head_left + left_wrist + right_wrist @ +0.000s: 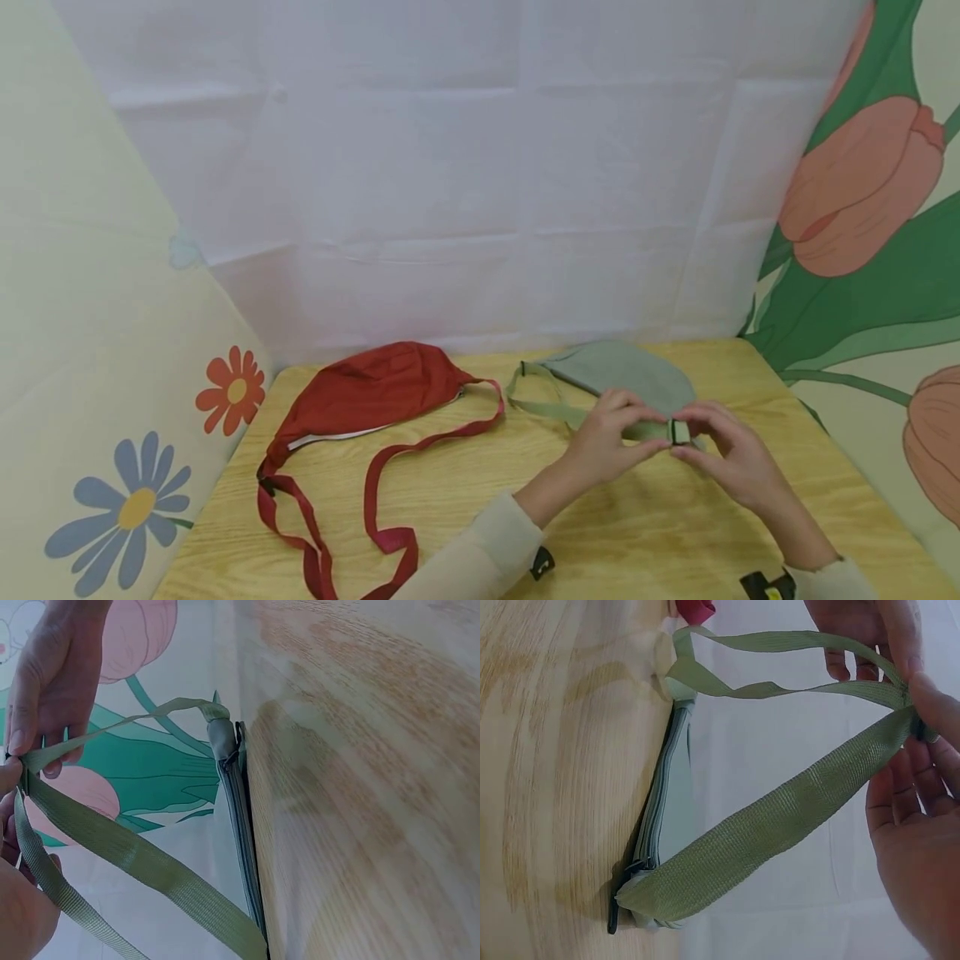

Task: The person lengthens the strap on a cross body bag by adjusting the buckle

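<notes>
A grey-green waist bag (626, 371) lies at the back right of the table, its green webbing strap (780, 817) lifted off the wood. My left hand (606, 446) pinches the strap between thumb and fingers beside a small dark strap buckle (673, 431). From the other side, my right hand (735, 454) pinches the strap at the buckle's right edge. In both wrist views the fingertips meet around the buckle and partly hide it. Strap lengths run from there down to the bag's ends. The bag's zipper (244, 840) shows in the left wrist view.
A red waist bag (375, 387) with a white-edged zipper lies on the left of the wooden table (480, 500). Its red strap (371, 483) loops toward the front edge. A white cloth (480, 183) hangs behind, with flower-printed sheets (862, 192) at the sides.
</notes>
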### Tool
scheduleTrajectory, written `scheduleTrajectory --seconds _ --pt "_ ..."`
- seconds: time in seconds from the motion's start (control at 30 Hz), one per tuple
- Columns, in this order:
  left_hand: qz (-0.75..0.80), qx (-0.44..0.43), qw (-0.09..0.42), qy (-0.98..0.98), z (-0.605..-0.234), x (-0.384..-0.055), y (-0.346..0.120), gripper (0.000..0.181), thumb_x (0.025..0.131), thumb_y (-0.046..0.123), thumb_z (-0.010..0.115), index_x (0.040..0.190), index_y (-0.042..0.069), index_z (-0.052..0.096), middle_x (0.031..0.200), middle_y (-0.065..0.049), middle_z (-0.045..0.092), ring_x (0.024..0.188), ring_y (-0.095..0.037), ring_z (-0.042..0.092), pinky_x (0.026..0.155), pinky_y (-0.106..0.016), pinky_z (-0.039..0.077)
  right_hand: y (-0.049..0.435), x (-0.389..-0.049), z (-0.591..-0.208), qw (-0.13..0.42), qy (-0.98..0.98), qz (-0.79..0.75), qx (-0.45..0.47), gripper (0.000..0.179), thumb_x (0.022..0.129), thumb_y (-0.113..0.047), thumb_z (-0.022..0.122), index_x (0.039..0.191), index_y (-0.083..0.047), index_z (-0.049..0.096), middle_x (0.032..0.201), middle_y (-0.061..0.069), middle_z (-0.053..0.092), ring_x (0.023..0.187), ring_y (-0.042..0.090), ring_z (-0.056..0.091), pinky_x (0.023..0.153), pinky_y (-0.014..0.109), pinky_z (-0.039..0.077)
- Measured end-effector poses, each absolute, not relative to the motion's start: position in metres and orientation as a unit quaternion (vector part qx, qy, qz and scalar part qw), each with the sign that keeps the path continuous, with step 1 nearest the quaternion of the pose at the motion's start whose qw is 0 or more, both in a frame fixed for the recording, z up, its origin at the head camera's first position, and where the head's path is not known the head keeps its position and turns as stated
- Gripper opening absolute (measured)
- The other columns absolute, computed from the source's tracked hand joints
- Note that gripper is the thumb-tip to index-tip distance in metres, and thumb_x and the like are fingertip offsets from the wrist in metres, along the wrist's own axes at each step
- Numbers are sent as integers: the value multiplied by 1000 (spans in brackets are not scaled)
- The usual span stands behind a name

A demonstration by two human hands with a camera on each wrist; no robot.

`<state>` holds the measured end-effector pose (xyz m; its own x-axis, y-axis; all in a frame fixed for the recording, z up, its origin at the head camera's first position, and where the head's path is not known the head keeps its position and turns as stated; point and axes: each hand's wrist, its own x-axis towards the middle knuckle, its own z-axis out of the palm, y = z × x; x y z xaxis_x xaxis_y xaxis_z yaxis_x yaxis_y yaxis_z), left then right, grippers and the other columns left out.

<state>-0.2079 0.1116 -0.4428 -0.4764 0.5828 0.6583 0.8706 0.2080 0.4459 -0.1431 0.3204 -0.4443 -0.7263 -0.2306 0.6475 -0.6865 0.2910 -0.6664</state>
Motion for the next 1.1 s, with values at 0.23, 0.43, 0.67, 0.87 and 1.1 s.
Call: scheduleTrajectory --seconds 0.23,0.43,0.67,0.87,1.1 --pt "-412 -484 154 -757 -447 -209 108 36 85 20 83 116 8 72 109 -5 63 101 -17 57 88 -13 45 321 -141 -441 219 -770 519 298 48 73 30 69 117 12 62 118 -1 62 102 5 60 88 15 50" --pt "-402 -485 175 -757 -451 -213 103 35 87 18 82 118 7 69 114 -5 67 108 -19 61 97 -20 47 323 -141 -441 220 -773 526 278 47 73 30 70 116 13 62 118 -3 62 101 5 61 88 16 51" --pt "-388 -495 208 -749 -450 -215 101 28 88 18 80 114 9 72 109 -3 71 104 -18 62 96 -20 48 323 -141 -439 216 -783 516 271 45 73 28 71 115 15 61 116 -2 62 100 5 61 87 16 51" --pt "-389 -500 209 -745 -445 -213 104 25 88 17 80 111 8 73 106 -3 72 103 -17 62 96 -18 46 321 -144 -440 227 -759 533 297 52 71 32 70 118 10 63 116 4 61 100 8 58 86 15 49" --pt "-433 -486 156 -743 -443 -210 107 24 90 14 78 112 7 72 108 -6 70 104 -19 60 91 -14 46 321 -144 -439 210 -774 518 299 50 75 29 69 119 7 61 117 7 58 101 8 57 85 16 49"
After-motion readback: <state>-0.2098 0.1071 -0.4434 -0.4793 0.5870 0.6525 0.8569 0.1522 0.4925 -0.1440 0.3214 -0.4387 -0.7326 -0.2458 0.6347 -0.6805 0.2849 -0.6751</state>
